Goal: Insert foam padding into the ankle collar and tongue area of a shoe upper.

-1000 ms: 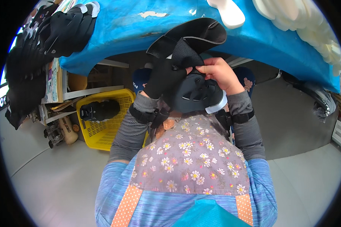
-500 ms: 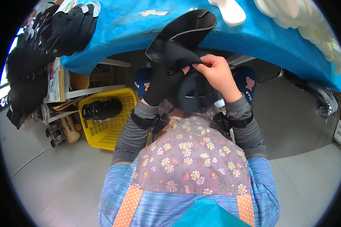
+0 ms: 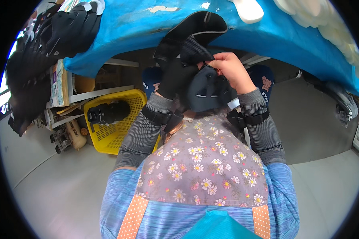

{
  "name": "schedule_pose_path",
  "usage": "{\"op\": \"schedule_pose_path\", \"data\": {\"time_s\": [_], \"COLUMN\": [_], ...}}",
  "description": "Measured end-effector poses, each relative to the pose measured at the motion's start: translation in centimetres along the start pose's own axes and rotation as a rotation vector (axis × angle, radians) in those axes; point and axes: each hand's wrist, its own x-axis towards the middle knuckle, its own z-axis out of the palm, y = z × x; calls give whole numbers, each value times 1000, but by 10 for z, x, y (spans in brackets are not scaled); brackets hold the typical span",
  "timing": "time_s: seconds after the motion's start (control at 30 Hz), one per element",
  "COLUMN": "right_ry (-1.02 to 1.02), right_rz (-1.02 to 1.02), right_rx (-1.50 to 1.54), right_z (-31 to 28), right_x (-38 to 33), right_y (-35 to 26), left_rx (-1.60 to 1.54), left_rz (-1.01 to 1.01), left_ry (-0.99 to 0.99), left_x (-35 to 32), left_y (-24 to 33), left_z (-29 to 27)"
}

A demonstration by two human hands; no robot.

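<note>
Head view: my gloved left hand (image 3: pixel 178 77) and bare right hand (image 3: pixel 231 71) pinch the soft, floppy black shoe top (image 3: pixel 195 40) by its edge.

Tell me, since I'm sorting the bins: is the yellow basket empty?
No, the yellow basket under the blue table holds a black shoe part lying inside it.
</note>
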Motion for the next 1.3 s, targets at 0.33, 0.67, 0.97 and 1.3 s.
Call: {"op": "schedule_pose_path", "data": {"time_s": [0.33, 0.67, 0.97, 1.3], "right_ry": [20, 6, 29, 38], "right_rz": [-160, -123, -151, -158], "right_rx": [-164, -31, 5, -76], "right_z": [11, 6, 16, 11], "right_x": [-18, -2, -17, -8], "right_y": [-11, 14, 1, 15], "left_rx": [-274, -432, -501, -531], "left_rz": [60, 3, 156, 65], "left_ry": [266, 78, 173, 88], "left_x": [-10, 3, -4, 4], "left_y": [-21, -18, -5, -25], "left_z": [6, 11, 7, 14]}}
